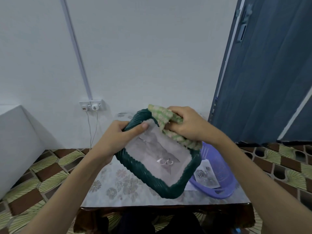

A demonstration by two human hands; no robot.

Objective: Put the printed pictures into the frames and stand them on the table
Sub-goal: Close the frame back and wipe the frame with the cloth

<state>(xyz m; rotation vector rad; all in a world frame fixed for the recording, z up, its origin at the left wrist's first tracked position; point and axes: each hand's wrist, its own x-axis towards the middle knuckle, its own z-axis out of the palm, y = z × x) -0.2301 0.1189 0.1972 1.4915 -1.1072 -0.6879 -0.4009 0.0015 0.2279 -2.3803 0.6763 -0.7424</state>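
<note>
Head view: purple basket (pixel 226 188) holding a printed picture (pixel 205 177) sits behind the frame (pixel 148 176).

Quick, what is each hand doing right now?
Left hand: grips the green frame by its top corner.
Right hand: holds a checked cloth against the frame.
</note>
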